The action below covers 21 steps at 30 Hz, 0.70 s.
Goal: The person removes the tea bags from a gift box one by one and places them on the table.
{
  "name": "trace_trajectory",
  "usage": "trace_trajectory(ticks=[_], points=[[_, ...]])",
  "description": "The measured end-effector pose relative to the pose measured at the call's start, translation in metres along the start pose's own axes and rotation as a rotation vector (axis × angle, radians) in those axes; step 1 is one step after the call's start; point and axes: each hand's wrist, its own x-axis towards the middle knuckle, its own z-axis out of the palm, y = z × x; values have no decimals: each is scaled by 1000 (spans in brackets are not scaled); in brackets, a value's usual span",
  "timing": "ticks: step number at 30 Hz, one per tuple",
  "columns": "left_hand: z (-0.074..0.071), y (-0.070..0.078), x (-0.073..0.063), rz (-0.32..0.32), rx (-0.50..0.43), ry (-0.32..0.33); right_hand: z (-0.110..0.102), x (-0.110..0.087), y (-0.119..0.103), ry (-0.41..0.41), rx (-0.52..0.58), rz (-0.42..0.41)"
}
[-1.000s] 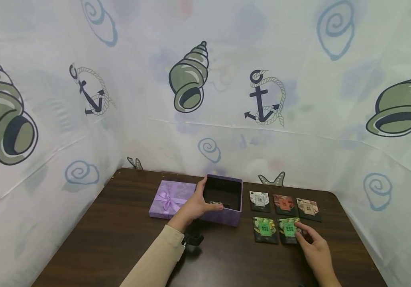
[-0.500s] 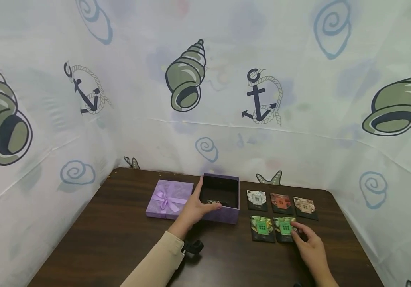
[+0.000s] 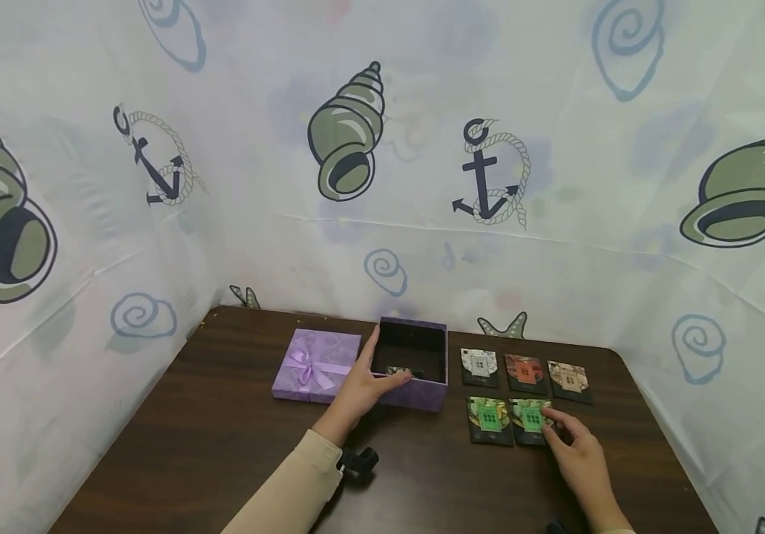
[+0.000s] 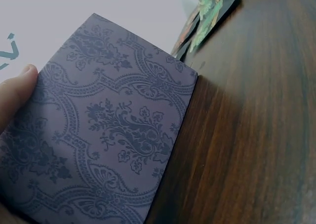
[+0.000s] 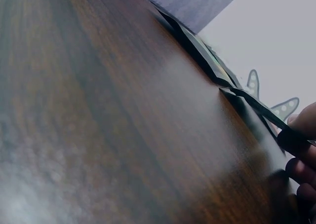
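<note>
My left hand (image 3: 358,389) grips the near left corner of an open purple gift box (image 3: 415,397), thumb at the front rim and fingers along the left side. A small patterned packet (image 3: 398,370) shows inside the box's dark interior, near the front wall. In the left wrist view the box's damask-patterned side (image 4: 123,120) fills much of the picture, with the thumb (image 4: 19,93) at its edge. My right hand (image 3: 581,456) pinches the right edge of a green-labelled sachet (image 3: 530,421). In the right wrist view that sachet (image 5: 259,105) tilts up from the table at the pinched side.
Left of the box lies its purple lid (image 3: 315,363) with a ribbon bow. Another green sachet (image 3: 489,420) lies beside the pinched one. Behind them are a white sachet (image 3: 479,367), a red one (image 3: 525,372) and a beige one (image 3: 570,380). A patterned curtain (image 3: 422,185) encloses the dark wooden table (image 3: 222,430).
The head view has shifted slightly. Both hands stay at the box and the green sachet, with little visible movement.
</note>
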Motion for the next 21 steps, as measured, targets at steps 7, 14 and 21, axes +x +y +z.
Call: trace_trajectory(ticks=[7, 14, 21], points=[[0, 0, 3, 19, 27, 26, 1, 0, 0, -5, -9, 5], [0, 0, 4, 31, 40, 44, 0, 1, -2, 10, -37, -32], [0, 3, 4, 36, 20, 59, 1, 2, -1, 24, -117, -90]])
